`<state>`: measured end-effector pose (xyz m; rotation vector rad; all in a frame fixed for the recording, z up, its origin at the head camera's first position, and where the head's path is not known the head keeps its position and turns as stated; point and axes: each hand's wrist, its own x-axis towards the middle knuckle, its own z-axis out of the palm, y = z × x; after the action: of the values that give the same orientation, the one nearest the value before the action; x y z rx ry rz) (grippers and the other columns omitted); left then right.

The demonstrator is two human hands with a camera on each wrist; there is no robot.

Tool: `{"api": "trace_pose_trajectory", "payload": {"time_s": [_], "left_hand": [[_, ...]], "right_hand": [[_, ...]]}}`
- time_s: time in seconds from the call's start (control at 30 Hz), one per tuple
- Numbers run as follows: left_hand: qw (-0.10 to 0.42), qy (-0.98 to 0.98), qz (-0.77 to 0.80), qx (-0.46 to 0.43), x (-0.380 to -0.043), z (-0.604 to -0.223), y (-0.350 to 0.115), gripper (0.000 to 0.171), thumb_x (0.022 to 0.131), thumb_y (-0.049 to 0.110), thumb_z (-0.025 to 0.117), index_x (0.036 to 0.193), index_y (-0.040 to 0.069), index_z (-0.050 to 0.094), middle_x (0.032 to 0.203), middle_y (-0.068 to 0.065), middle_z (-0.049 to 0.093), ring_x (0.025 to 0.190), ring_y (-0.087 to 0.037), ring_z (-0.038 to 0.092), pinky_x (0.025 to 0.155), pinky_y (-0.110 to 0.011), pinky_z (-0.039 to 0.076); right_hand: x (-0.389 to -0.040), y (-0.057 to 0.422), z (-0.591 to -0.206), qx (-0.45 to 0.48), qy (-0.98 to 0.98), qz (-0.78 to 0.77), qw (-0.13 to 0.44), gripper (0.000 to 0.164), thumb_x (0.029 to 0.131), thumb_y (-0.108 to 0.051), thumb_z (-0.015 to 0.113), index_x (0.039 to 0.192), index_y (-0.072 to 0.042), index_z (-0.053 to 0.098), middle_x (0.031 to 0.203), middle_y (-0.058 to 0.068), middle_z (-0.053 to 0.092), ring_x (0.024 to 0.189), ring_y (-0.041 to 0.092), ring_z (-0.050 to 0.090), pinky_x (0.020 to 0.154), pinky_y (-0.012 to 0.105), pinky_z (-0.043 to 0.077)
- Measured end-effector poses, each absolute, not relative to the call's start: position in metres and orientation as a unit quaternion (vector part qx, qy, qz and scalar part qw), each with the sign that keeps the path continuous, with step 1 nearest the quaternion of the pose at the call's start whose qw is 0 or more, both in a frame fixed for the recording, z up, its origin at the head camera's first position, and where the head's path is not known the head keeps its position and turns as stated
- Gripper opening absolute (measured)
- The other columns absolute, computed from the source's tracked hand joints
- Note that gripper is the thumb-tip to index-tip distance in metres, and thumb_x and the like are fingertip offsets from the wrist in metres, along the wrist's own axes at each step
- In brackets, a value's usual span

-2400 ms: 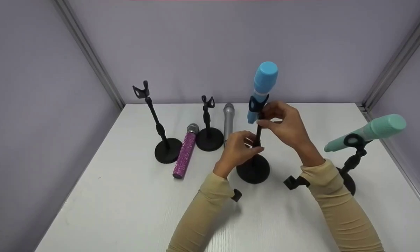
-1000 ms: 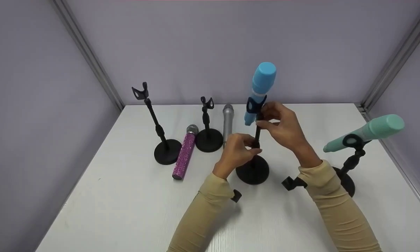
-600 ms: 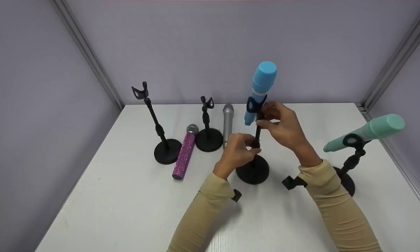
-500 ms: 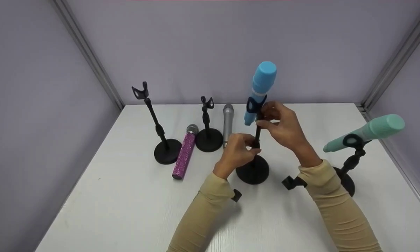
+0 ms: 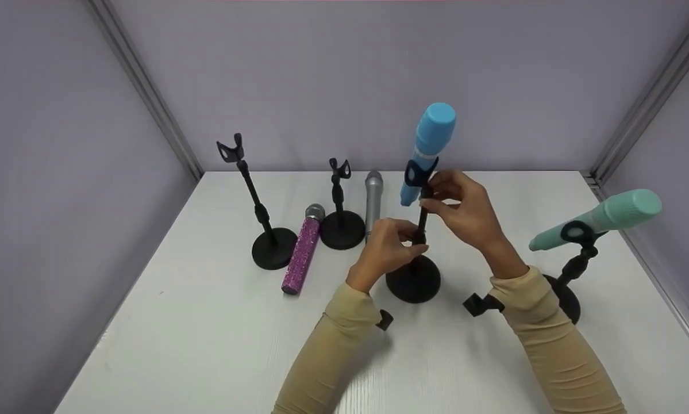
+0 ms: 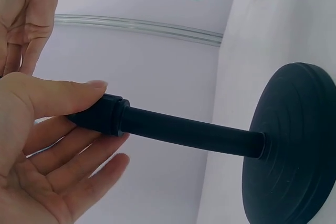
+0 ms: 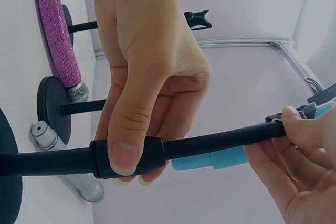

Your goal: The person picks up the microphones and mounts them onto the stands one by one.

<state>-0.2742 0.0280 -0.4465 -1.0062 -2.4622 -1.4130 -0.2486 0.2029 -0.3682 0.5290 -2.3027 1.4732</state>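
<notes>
Left hand [image 5: 385, 250] is gripping the collar [image 7: 152, 157] of the microphone stand [image 5: 422, 219] inward of the back edge of the surface [image 5: 189, 339], right hand [image 5: 462, 210] pinching below its clip [image 5: 418, 174]; presumably adjusting height, next needing tightening.

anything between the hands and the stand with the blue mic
Nothing visible: the left hand grips the black stand at its middle joint, the right hand just below the clip holding the blue microphone.

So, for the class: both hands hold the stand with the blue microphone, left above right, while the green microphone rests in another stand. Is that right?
Not quite: the head view shows the right hand above the left hand. Both hold the black stand with the blue microphone, and the green microphone rests in another stand.
</notes>
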Motion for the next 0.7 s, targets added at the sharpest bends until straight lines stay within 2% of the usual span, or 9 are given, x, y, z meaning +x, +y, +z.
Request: {"api": "trace_pose_trajectory", "payload": {"time_s": [0.17, 0.3, 0.4, 0.53, 0.7], "left_hand": [[0.043, -0.827, -0.443, -0.343, -0.276, -0.445, 0.024, 0.018, 0.086, 0.016, 0.084, 0.101, 0.006, 0.079, 0.095, -0.004, 0.08, 0.091, -0.011, 0.075, 0.078, -0.021, 0.059], [0.002, -0.84, -0.421, -0.342, -0.277, -0.445, 0.02, 0.031, 0.085, 0.022, 0.085, 0.111, 0.008, 0.077, 0.108, -0.004, 0.079, 0.106, -0.017, 0.073, 0.092, -0.025, 0.058], [-0.024, -0.85, -0.406, -0.334, -0.28, -0.447, 0.016, 0.042, 0.083, 0.023, 0.087, 0.121, 0.008, 0.075, 0.12, -0.004, 0.077, 0.116, -0.022, 0.07, 0.103, -0.031, 0.055], [-0.048, -0.863, -0.39, -0.319, -0.284, -0.449, 0.011, 0.052, 0.082, 0.024, 0.088, 0.128, 0.009, 0.072, 0.13, -0.004, 0.073, 0.123, -0.026, 0.066, 0.107, -0.034, 0.053], [-0.076, -0.876, -0.375, -0.294, -0.286, -0.455, 0.008, 0.056, 0.08, 0.023, 0.089, 0.131, 0.009, 0.07, 0.136, -0.005, 0.07, 0.128, -0.03, 0.062, 0.109, -0.038, 0.051]], "right_hand": [[-0.245, 0.206, -0.369, 0.186, -0.815, 0.522, 0.171, 0.026, 0.091, -0.005, 0.077, 0.113, 0.002, 0.065, 0.105, 0.014, 0.07, 0.096, 0.006, 0.07, 0.086, 0.017, 0.057], [-0.242, 0.213, -0.371, 0.179, -0.83, 0.504, 0.156, 0.028, 0.093, -0.013, 0.077, 0.117, -0.001, 0.065, 0.109, 0.012, 0.071, 0.097, 0.006, 0.069, 0.085, 0.017, 0.056], [-0.241, 0.222, -0.375, 0.167, -0.852, 0.482, 0.118, 0.035, 0.094, -0.02, 0.077, 0.123, -0.004, 0.064, 0.118, 0.011, 0.069, 0.105, 0.016, 0.071, 0.092, 0.033, 0.059], [-0.242, 0.234, -0.384, 0.15, -0.879, 0.451, 0.044, 0.046, 0.094, -0.028, 0.077, 0.131, -0.005, 0.061, 0.132, 0.015, 0.064, 0.118, 0.035, 0.067, 0.099, 0.055, 0.056], [-0.245, 0.242, -0.4, 0.144, -0.899, 0.415, -0.007, 0.054, 0.093, -0.031, 0.077, 0.137, -0.006, 0.059, 0.142, 0.018, 0.061, 0.127, 0.041, 0.063, 0.1, 0.059, 0.054]]}}
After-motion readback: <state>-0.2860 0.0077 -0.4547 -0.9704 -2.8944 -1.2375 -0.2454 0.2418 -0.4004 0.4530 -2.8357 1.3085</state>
